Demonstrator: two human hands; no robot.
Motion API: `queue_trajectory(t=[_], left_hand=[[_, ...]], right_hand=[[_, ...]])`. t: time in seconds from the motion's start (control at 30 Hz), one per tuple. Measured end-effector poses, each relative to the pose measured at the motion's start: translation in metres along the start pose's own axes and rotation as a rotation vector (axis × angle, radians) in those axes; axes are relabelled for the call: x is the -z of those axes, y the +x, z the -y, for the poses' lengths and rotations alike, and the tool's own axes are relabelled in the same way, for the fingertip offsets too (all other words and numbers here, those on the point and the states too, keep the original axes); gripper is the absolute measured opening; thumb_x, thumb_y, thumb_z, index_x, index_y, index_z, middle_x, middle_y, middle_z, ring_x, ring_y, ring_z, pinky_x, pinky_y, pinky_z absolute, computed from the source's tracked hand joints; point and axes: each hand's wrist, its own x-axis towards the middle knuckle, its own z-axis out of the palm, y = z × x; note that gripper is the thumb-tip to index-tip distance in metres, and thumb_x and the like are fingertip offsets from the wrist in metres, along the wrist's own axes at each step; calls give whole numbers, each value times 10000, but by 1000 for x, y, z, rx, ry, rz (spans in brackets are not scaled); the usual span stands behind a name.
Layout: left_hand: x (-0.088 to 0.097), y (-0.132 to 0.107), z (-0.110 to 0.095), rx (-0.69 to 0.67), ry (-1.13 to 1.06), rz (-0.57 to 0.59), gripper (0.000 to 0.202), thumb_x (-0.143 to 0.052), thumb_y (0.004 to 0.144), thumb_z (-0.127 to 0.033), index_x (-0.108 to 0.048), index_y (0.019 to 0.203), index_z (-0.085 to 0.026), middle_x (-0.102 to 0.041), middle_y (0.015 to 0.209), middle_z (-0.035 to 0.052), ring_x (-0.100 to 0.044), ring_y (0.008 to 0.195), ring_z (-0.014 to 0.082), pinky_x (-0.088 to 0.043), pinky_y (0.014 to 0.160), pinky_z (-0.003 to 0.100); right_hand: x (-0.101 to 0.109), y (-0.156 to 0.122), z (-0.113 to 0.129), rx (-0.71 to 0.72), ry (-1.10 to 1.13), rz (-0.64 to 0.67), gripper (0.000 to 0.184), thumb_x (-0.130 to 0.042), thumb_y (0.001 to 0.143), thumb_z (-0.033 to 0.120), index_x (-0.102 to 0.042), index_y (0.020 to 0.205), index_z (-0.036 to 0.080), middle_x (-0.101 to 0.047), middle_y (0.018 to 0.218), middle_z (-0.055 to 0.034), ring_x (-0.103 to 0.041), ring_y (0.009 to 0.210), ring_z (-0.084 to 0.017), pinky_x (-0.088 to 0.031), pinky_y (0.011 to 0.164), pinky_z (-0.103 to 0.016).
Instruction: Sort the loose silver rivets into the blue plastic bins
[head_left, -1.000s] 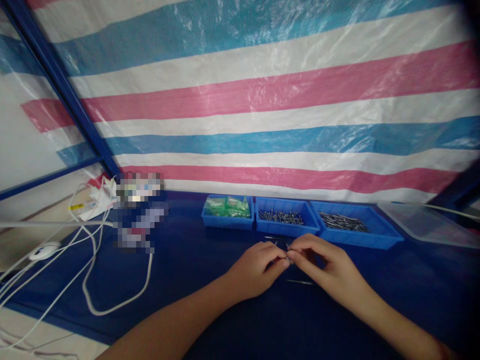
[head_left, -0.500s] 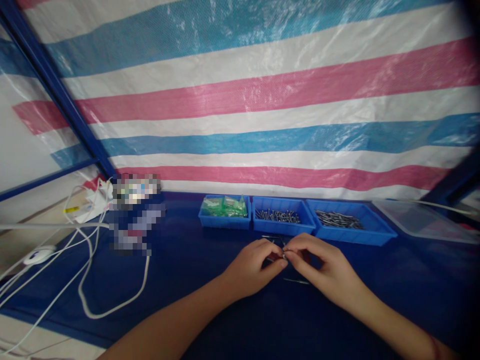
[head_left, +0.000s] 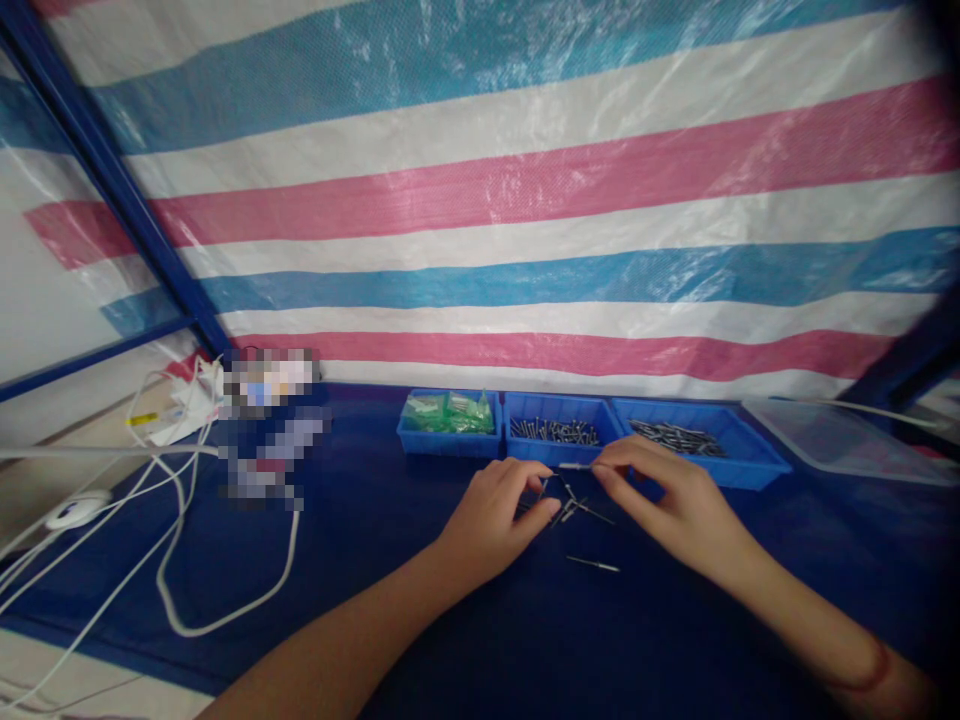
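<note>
My right hand (head_left: 664, 490) has thumb and index fingertip pinched at the end of a thin metal pin (head_left: 575, 467), just in front of the middle bin. My left hand (head_left: 499, 525) is open, its thumb and index finger apart, beside a small loose pile of metal pins (head_left: 571, 508) on the dark blue table (head_left: 360, 560). One more metal pin (head_left: 594, 564), thin with a thicker section near one end, lies by itself nearer to me. The pins are too small to tell their exact kind.
Three blue bins stand in a row: one with green bags (head_left: 471, 412), one with screw-like pieces (head_left: 555, 431), one with metal rods (head_left: 675, 438). A clear plastic sheet or lid (head_left: 840, 440) lies right. White cables (head_left: 180, 600) loop at left; a striped tarp (head_left: 525, 280) hangs behind.
My hands have come apart from their shared pinch. The left fingers have opened, and the right hand has moved slightly up and right. The pile of pins between them now shows.
</note>
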Motion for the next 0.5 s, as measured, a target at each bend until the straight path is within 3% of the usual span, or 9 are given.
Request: queue_trajectory(t=[0.07, 0.17, 0.3, 0.4, 0.5], left_hand=[[2, -2, 2, -30, 110, 65, 328, -560, 863, -365, -561, 1151, -207, -607, 1063, 59, -520, 1000, 222, -391, 865, 352], [1, -4, 4, -52, 232, 160, 311, -579, 846, -408, -615, 1104, -239, -587, 1110, 56, -500, 1017, 239, -380, 835, 361], [-2, -4, 6, -61, 288, 212, 178, -546, 881, -348, -662, 978, -254, -604, 1056, 30, -508, 970, 215, -358, 788, 338], [-3, -3, 6, -68, 292, 213, 168, -525, 899, -334, -667, 922, -248, -610, 1015, 22, -513, 934, 199, -350, 771, 327], [-3, -2, 5, -69, 288, 182, 172, -522, 901, -335, -671, 911, -251, -603, 1009, 26, -503, 947, 201, -351, 772, 323]], right_hand=[[15, 3, -17, -62, -146, -113, 130, -503, 880, 302, -598, 859, 216, -631, 843, -60, -589, 777, -215, -442, 706, -337], [37, 4, -50, -173, -415, -208, 164, -496, 874, 307, -609, 857, 190, -635, 833, -100, -589, 750, -241, -411, 676, -354], [48, -2, -85, -205, -730, -221, 177, -550, 834, 326, -645, 758, 197, -628, 743, -127, -553, 652, -267, -347, 586, -373], [45, -3, -92, -216, -801, -238, 203, -570, 818, 379, -672, 787, 207, -636, 774, -124, -546, 662, -274, -324, 555, -355], [38, 0, -81, -164, -713, -259, 225, -544, 833, 387, -670, 821, 201, -651, 823, -111, -565, 747, -277, -380, 634, -377]])
